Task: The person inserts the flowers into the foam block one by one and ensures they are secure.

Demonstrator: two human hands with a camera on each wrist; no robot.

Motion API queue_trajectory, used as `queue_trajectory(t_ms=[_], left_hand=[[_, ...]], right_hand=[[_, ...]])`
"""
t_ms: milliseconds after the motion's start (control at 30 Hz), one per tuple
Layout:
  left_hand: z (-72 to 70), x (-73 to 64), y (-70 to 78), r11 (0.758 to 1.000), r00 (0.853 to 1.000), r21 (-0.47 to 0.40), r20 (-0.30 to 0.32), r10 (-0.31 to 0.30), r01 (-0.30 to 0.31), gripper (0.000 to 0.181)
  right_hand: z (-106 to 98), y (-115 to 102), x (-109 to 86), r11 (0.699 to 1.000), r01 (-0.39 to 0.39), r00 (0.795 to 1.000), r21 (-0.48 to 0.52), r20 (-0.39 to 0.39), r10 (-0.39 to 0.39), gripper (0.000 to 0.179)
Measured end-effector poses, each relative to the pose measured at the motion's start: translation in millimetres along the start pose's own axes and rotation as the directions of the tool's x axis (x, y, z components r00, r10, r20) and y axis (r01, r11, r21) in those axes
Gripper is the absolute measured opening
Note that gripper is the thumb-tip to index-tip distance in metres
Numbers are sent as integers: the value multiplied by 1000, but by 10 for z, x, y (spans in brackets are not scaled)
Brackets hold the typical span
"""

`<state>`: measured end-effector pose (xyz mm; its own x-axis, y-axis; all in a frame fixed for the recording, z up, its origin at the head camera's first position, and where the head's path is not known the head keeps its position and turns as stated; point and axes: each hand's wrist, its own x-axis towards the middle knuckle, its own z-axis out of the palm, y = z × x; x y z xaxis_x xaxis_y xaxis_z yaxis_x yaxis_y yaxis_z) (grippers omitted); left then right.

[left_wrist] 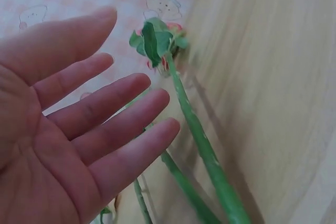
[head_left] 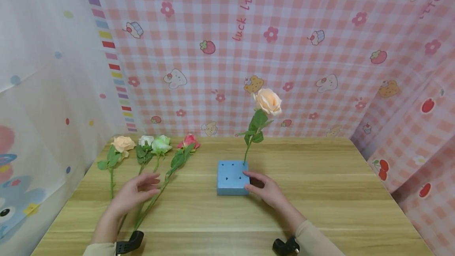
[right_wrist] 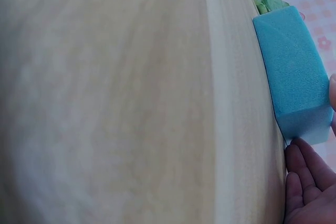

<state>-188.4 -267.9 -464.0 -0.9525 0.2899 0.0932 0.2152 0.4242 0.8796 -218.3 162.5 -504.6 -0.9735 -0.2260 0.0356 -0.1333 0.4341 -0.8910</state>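
A light blue foam block (head_left: 232, 179) with several small dark holes on top stands on the table. From its back right corner rises a peach rose (head_left: 268, 102), its stem upright and leaning slightly right. My right hand (head_left: 266, 189) touches the block's right side, one fingertip at the top edge; the right wrist view shows the block (right_wrist: 294, 66) and fingers against its end. My left hand (head_left: 138, 192) hovers over the lying stems with fingers spread and nothing held. Nearest it lies a red rose (head_left: 189, 140), whose green stem (left_wrist: 202, 135) passes beside the fingertips in the left wrist view.
Left on the wooden table (head_left: 320, 177) lie another peach rose (head_left: 123, 144), a white rose (head_left: 145, 141) and a green rose (head_left: 161, 144), stems pointing toward me. A checked curtain (head_left: 227, 70) hangs behind the table, with more cloth at both sides.
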Motion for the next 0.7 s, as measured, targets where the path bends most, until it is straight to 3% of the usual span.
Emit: queue_trajectory(t_ms=[200, 367, 700], left_hand=[[-20, -20, -56, 997, 998, -69, 68, -16, 21, 59], [-24, -23, -97, 995, 991, -70, 118, -59, 68, 62], [-16, -13, -140, 983, 977, -102, 162, -136, 154, 63]], right_hand=[[-5, -9, 6, 1000, -4, 1000, -11, 4, 4, 46], [4, -17, 13, 1000, -22, 1000, 3, 1, 22, 45], [-5, -4, 11, 1000, -9, 1000, 18, 12, 9, 46]])
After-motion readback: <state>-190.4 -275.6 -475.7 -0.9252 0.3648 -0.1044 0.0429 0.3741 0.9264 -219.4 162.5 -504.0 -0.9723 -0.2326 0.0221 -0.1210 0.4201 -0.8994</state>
